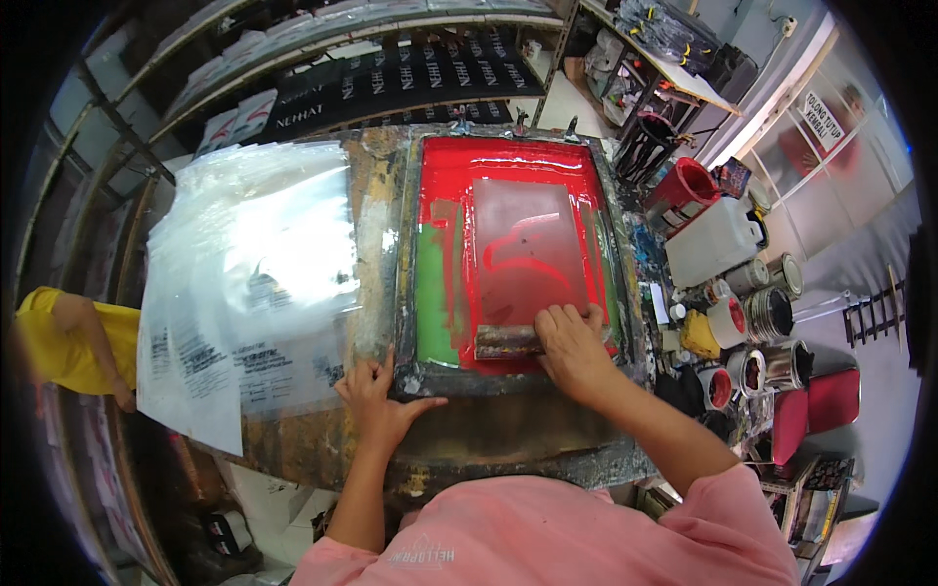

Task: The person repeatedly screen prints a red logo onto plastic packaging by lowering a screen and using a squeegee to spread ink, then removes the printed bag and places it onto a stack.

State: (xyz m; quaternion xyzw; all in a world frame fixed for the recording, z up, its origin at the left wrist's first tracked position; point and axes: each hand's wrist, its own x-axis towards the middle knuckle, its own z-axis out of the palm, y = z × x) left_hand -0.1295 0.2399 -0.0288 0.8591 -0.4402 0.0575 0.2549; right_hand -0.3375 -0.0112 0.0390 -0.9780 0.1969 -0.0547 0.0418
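Note:
A squeegee [506, 342] with a worn, stained handle lies across the near part of a printing screen, and my right hand [575, 350] is closed around its right side. Red ink [508, 159] is pooled along the screen's far end, with streaks running down both sides. Inside the dark screen frame [405, 254], green mesh [436, 293] shows at the left, and a dull red rectangle [528, 249] fills the middle. My left hand [379, 398] rests at the frame's near left corner, thumb and fingers spread apart. What lies beneath the screen is hidden.
Clear printed plastic sheets [254, 264] are piled left of the screen on the stained table [376, 244]. Ink cans [747, 371] and a white jerrycan [708, 239] crowd the right. Racks [410, 83] stand beyond. Another person in a yellow shirt [112, 342] is at far left.

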